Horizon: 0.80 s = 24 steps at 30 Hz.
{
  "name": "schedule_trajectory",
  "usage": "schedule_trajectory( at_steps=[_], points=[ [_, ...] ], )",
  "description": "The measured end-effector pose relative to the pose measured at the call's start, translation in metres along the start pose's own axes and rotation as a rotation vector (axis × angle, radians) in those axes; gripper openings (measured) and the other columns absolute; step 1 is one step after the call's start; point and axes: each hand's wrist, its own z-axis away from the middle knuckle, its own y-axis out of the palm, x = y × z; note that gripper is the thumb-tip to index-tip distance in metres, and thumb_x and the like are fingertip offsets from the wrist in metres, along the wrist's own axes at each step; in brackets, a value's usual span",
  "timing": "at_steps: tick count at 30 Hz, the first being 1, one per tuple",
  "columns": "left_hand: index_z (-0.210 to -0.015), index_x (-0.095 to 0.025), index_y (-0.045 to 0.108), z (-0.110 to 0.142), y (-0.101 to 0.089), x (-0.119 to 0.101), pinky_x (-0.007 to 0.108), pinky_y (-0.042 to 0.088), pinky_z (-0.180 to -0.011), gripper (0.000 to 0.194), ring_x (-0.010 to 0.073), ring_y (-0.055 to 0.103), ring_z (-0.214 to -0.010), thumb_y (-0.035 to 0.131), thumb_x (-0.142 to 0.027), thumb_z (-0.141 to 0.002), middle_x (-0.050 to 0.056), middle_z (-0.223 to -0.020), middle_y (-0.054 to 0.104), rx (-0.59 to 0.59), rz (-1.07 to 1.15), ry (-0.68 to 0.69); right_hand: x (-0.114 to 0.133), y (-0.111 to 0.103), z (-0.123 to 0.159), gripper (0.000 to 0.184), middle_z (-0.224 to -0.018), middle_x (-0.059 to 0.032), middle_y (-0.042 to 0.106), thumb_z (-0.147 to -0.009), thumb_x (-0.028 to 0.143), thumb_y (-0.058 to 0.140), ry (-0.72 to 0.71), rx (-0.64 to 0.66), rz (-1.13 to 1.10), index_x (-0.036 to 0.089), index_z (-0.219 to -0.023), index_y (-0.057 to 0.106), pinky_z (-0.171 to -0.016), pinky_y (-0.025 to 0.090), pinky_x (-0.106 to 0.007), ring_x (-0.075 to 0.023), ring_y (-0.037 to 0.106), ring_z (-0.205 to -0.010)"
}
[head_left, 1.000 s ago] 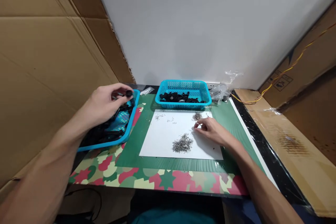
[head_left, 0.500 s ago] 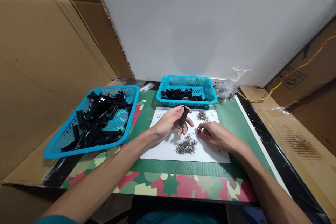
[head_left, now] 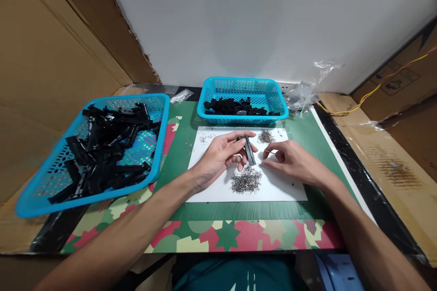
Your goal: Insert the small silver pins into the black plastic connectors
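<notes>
My left hand (head_left: pixel 221 154) holds a slim black plastic piece (head_left: pixel 249 150) above a white sheet of paper (head_left: pixel 283 188), fingers curled round its upper end. My right hand (head_left: pixel 290 161) rests just right of that piece, thumb and forefinger pinched on a thin metal pin (head_left: pixel 269 152). A heap of small metal pins (head_left: pixel 246 181) lies on the paper directly below both hands. A smaller heap of pins (head_left: pixel 265 136) sits near the paper's far edge.
A big blue basket (head_left: pixel 41 191) at the left is full of black plastic pieces. A smaller blue basket (head_left: pixel 243 86) with black parts stands behind the paper. Clear plastic bags (head_left: pixel 302 95) lie at the back right. Cardboard walls rise on both sides; a green mat (head_left: pixel 177 154) covers the table.
My left hand came from the big left basket with a black piece to the paper, beside my right hand. The camera has tipped down and shifted left.
</notes>
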Motion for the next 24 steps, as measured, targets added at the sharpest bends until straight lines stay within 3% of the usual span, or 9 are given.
schedule_trajectory(
  at_steps=[7,13,16,20,24],
  points=[
    [-0.133,-0.012,0.068,0.0,-0.003,0.003,0.022,0.053,-0.067,0.037,0.0098,0.065,-0.071,0.072,-0.028,-0.1,0.012,-0.104,0.076,0.026,0.03,0.048,-0.002,0.002,-0.002,0.014,-0.066,0.0012,0.063,-0.096,0.025,0.067,0.002,0.057,0.077,0.024,-0.093,0.081,-0.058,0.031,-0.028,-0.0115,0.048,-0.057],
    [-0.121,-0.013,0.071,-0.001,-0.001,0.003,0.025,0.053,-0.076,0.028,0.0127,0.064,-0.084,0.074,-0.027,-0.097,0.011,-0.112,0.071,-0.056,0.018,0.135,-0.003,0.003,0.0,0.014,-0.077,-0.0015,0.071,-0.099,0.024,0.061,-0.032,0.075,0.087,0.023,-0.1,0.075,-0.062,0.034,-0.028,-0.0141,0.056,-0.066],
    [-0.112,-0.017,0.072,-0.002,0.0,0.003,0.022,0.049,-0.069,0.021,0.0098,0.059,-0.079,0.076,-0.028,-0.096,0.006,-0.105,0.064,-0.106,-0.021,0.198,0.0,0.0,0.002,0.012,-0.069,0.0021,0.063,-0.102,0.029,0.06,-0.045,0.054,-0.022,0.021,-0.104,0.069,-0.058,0.031,-0.026,-0.0122,0.049,-0.061],
    [-0.116,-0.02,0.069,-0.002,-0.001,0.003,0.018,0.035,-0.053,0.022,0.0056,0.047,-0.063,0.073,-0.032,-0.098,-0.001,-0.083,0.052,-0.113,-0.122,0.206,0.004,-0.006,0.006,0.02,-0.059,0.0083,0.042,-0.105,0.039,0.059,-0.028,-0.002,-0.304,0.02,-0.103,0.063,-0.05,0.023,-0.025,-0.0095,0.032,-0.053],
    [-0.117,-0.02,0.064,-0.002,-0.003,0.004,0.02,0.036,-0.051,0.024,0.0063,0.053,-0.061,0.071,-0.034,-0.099,0.0,-0.089,0.057,-0.11,-0.163,0.247,0.005,-0.004,0.005,0.025,-0.059,0.0098,0.034,-0.101,0.045,0.067,-0.024,-0.05,-0.59,0.021,-0.1,0.061,-0.047,0.016,-0.025,-0.0079,0.023,-0.051]
  ],
)
